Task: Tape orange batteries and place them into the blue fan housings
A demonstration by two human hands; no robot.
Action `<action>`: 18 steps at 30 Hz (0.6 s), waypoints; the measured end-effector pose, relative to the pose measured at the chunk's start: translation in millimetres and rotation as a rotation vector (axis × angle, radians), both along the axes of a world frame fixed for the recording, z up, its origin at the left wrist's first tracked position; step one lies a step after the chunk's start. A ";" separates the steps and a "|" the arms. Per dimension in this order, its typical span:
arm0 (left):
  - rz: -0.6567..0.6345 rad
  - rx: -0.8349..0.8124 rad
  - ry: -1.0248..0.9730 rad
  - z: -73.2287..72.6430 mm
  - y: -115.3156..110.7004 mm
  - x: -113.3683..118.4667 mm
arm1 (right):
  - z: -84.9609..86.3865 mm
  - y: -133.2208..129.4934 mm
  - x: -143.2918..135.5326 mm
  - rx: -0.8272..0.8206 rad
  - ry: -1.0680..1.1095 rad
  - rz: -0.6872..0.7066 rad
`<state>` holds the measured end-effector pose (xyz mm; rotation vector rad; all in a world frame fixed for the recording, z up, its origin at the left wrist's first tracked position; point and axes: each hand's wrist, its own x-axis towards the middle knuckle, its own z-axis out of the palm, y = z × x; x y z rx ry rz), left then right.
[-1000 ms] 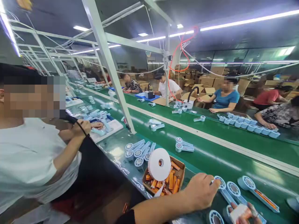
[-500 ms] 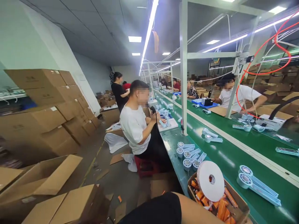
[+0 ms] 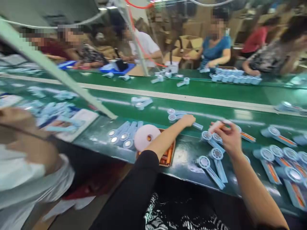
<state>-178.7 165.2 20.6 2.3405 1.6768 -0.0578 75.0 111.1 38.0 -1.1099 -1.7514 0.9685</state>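
Note:
My left hand reaches across the green belt, its fingers closed over the handle of a light-blue handheld fan shell. A second shell lies right beside that one. My right hand is raised over the near side of the belt, thumb and fingers pinching a small white-pink piece that is blurred. Below it, several fan shells with round heads and long handles rest on the dark bench edge. A white tape roll leans on a box of orange parts beneath my left forearm.
More fan shells with orange parts in their handles crowd the right. Further shells lie left of the roll. A slanted metal post stands at left. One co-worker sits close on the left; others work across the belt.
My view has swung from the left aisle to face the belt. Both my hands have come into view, the left on a fan shell and the right pinching a small piece.

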 end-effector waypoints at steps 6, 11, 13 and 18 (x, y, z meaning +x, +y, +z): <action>-0.185 -0.232 0.068 -9.0 54.0 25.3 | 3.5 40.0 -24.0 -0.091 -0.164 0.056; -0.182 -0.271 -0.014 -3.4 52.0 12.7 | 13.7 41.1 -40.1 -0.024 -0.469 0.074; -0.157 -0.260 -0.058 1.2 49.5 17.2 | 21.6 36.3 -40.8 0.001 -0.513 0.081; -0.049 -0.244 -0.157 8.0 49.3 29.9 | 40.8 27.2 -50.1 0.097 -0.572 0.097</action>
